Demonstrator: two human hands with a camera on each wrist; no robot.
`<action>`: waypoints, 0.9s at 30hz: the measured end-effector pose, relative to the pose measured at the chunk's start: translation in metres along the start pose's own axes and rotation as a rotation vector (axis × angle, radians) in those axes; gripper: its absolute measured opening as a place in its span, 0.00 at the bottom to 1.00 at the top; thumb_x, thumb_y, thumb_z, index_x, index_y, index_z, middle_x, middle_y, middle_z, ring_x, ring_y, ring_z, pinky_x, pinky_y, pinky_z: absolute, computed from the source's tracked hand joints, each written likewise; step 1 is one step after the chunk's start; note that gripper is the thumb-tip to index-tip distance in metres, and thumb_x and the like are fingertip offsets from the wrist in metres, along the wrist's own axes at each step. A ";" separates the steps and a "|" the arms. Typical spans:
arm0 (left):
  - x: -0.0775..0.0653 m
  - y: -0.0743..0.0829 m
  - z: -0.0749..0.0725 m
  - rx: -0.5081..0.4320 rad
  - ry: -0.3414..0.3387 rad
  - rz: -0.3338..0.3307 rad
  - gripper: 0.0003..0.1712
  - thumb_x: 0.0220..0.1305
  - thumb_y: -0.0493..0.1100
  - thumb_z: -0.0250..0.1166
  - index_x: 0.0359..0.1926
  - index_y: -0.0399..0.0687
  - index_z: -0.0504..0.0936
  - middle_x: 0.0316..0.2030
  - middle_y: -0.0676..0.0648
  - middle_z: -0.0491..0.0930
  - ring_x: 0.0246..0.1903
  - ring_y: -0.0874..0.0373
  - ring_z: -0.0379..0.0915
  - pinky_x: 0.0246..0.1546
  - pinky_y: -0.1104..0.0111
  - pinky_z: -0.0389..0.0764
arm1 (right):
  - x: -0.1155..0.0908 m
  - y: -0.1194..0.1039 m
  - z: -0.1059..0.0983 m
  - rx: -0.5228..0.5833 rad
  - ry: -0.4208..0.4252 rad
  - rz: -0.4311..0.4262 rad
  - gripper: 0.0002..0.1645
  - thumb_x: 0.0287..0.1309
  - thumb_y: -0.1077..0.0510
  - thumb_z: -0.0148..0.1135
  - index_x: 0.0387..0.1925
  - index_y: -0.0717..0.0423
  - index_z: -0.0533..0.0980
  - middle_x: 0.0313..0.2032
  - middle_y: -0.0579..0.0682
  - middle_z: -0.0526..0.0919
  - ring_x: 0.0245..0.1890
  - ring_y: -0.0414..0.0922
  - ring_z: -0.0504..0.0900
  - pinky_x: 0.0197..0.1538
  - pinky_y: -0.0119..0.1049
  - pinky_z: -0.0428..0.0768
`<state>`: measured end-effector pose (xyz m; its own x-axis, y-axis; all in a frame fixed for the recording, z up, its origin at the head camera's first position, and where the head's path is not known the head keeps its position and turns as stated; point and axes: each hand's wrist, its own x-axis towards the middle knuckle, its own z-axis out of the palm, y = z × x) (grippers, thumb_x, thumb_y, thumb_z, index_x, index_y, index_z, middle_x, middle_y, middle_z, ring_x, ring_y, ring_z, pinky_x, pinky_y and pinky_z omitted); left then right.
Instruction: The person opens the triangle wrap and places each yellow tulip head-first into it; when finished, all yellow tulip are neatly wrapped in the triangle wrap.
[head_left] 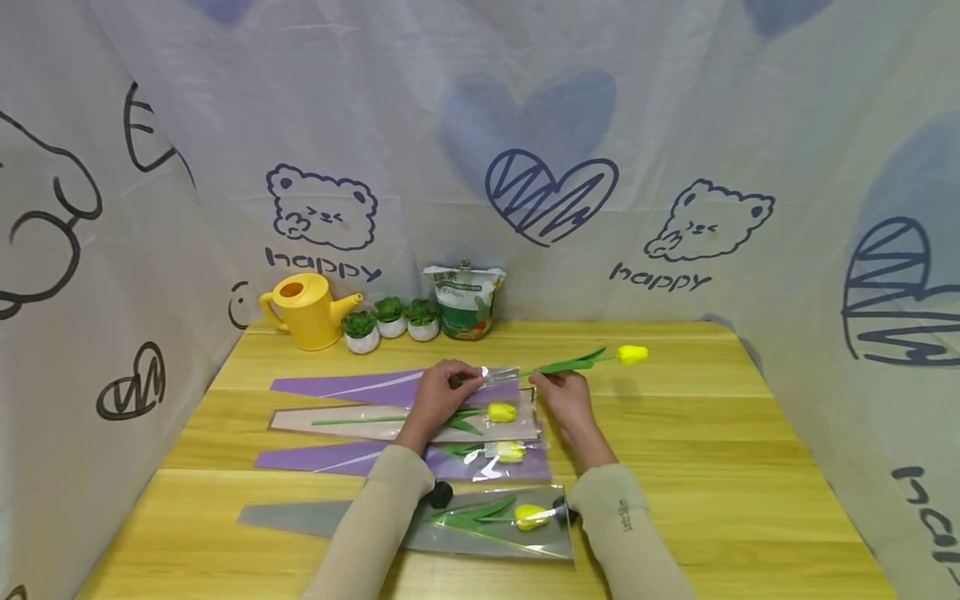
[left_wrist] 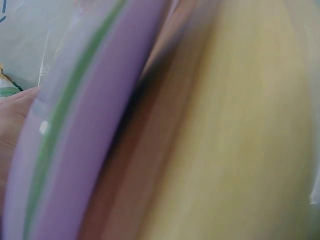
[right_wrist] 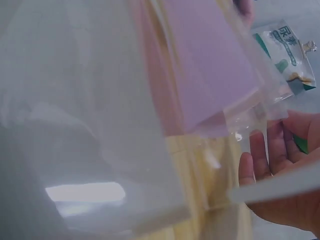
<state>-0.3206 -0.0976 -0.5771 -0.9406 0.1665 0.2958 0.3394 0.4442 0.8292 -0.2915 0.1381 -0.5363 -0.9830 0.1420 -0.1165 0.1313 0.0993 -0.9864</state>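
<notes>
At the far side of the flower row, my right hand (head_left: 567,404) pinches the green stem of a yellow artificial tulip (head_left: 632,355), whose bloom points right. My left hand (head_left: 442,396) grips the open end of a purple flower sleeve (head_left: 341,387) with a clear film front. In the left wrist view a green stem (left_wrist: 67,100) runs along the purple sleeve. The right wrist view shows the right hand (right_wrist: 280,165) beside the sleeve's clear edge, with a bit of green leaf (right_wrist: 300,144); its fingertips are partly covered by film.
Nearer me lie a white sleeve (head_left: 352,419), another purple sleeve (head_left: 300,460) and a grey sleeve (head_left: 292,518), each with a yellow tulip. Along the back stand a yellow watering can (head_left: 311,312), three potted succulents (head_left: 389,317) and a clipped green-white bag (head_left: 465,304).
</notes>
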 end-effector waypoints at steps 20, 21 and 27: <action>0.002 -0.002 -0.001 0.035 -0.010 0.007 0.07 0.65 0.49 0.74 0.43 0.58 0.91 0.40 0.56 0.87 0.37 0.61 0.78 0.40 0.67 0.80 | 0.004 0.011 -0.001 0.049 -0.003 0.103 0.20 0.70 0.59 0.65 0.53 0.74 0.81 0.46 0.63 0.87 0.34 0.39 0.83 0.42 0.30 0.85; 0.002 -0.002 -0.001 0.035 -0.010 0.005 0.07 0.65 0.49 0.74 0.43 0.58 0.92 0.40 0.56 0.87 0.37 0.61 0.78 0.40 0.67 0.79 | 0.004 0.010 -0.002 0.053 -0.005 0.106 0.20 0.70 0.59 0.65 0.53 0.74 0.81 0.45 0.62 0.87 0.34 0.39 0.83 0.43 0.31 0.86; 0.001 0.000 -0.001 0.021 -0.016 -0.011 0.08 0.65 0.49 0.74 0.44 0.56 0.92 0.41 0.55 0.87 0.38 0.60 0.78 0.41 0.66 0.79 | 0.001 0.011 -0.004 0.055 0.008 0.133 0.20 0.70 0.57 0.66 0.52 0.71 0.82 0.43 0.58 0.87 0.34 0.39 0.83 0.43 0.30 0.86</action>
<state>-0.3215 -0.0984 -0.5762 -0.9440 0.1761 0.2789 0.3295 0.4647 0.8219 -0.2907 0.1432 -0.5472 -0.9564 0.1577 -0.2457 0.2526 0.0250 -0.9672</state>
